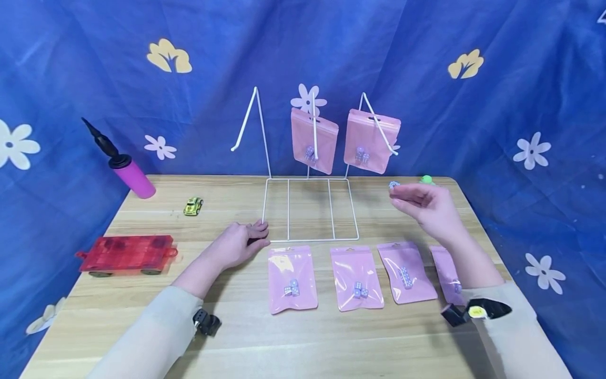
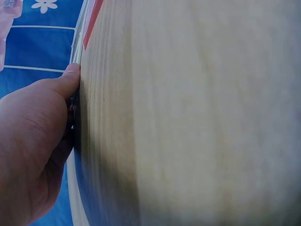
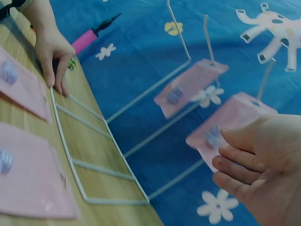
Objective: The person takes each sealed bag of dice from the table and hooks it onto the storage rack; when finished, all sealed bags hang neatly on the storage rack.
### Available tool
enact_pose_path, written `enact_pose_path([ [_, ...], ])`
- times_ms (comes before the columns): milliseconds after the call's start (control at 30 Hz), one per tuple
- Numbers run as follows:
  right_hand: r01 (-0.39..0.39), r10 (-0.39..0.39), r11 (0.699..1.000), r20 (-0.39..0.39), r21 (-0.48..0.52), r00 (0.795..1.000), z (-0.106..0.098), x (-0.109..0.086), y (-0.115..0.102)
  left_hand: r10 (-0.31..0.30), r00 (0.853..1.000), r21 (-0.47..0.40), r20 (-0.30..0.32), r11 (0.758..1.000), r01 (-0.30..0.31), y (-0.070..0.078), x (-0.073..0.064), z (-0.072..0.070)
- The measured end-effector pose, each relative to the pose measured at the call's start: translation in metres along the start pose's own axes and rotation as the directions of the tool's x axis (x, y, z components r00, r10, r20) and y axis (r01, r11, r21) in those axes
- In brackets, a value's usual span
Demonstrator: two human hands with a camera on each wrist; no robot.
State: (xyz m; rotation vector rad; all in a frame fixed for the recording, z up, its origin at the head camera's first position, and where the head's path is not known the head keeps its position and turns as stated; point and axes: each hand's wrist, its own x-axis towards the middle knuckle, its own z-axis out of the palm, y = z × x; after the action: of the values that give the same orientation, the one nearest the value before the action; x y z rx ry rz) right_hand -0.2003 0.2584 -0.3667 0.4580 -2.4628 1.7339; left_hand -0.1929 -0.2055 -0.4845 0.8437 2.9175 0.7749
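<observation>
With the rack's (image 1: 331, 210) base as the dial's centre on the desk (image 1: 284, 347), the pump (image 1: 127, 165) stands tilted between nine and ten o'clock, the car (image 1: 192, 206) sits at nine, the wagon (image 1: 132, 252) between eight and nine, and the green toy (image 1: 427, 180) between two and three, just beyond the right hand (image 1: 433, 208). The right forearm partly covers the rightmost bag on the desk. The left arm comes in from eight, the left hand (image 1: 239, 242) pinching the rack's near-left corner. The right arm comes in from four, raised, its grip loosely spread with fingers slightly bent. Four bags (image 1: 292, 263) of dice lie from six round to four; two more hang on the rack, the nearer one at half past ten from the right grip, apart from it.
</observation>
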Motion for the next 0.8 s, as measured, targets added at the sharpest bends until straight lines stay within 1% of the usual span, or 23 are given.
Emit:
enact_pose_path([
  [133, -0.049, 0.049, 0.997, -0.001, -0.055, 0.999, -0.019, -0.021, 0.008, 0.016, 1.000, -0.002, -0.015, 1.000, -0.016, -0.001, 0.000, 0.001],
  [233, -0.076, 0.075, 0.994, -0.009, -0.074, 0.997, -0.032, -0.034, 0.015, 0.021, 1.000, -0.002, -0.019, 1.000, -0.021, -0.001, 0.000, 0.002],
  [333, -0.083, 0.082, 0.992, -0.018, -0.093, 0.996, -0.046, -0.045, 0.021, 0.014, 1.000, -0.007, -0.015, 1.000, -0.014, -0.002, 0.000, 0.001],
  [367, -0.083, 0.081, 0.993, -0.022, -0.085, 0.996, -0.050, -0.049, 0.023, 0.010, 1.000, -0.009, -0.010, 1.000, -0.010, -0.002, 0.001, 0.001],
  [467, -0.105, 0.102, 0.987, -0.030, -0.120, 0.994, -0.062, -0.057, 0.030, 0.000, 1.000, -0.010, -0.004, 1.000, 0.000, -0.001, 0.001, 0.001],
  [567, -0.155, 0.148, 0.978, -0.058, -0.141, 0.987, -0.073, -0.066, 0.039, -0.001, 1.000, -0.007, -0.003, 1.000, 0.001, -0.001, 0.001, 0.001],
  [800, -0.253, 0.241, 0.945, -0.079, -0.209, 0.967, -0.098, -0.087, 0.064, -0.004, 1.000, -0.006, -0.003, 1.000, 0.004, -0.001, 0.001, 0.000],
])
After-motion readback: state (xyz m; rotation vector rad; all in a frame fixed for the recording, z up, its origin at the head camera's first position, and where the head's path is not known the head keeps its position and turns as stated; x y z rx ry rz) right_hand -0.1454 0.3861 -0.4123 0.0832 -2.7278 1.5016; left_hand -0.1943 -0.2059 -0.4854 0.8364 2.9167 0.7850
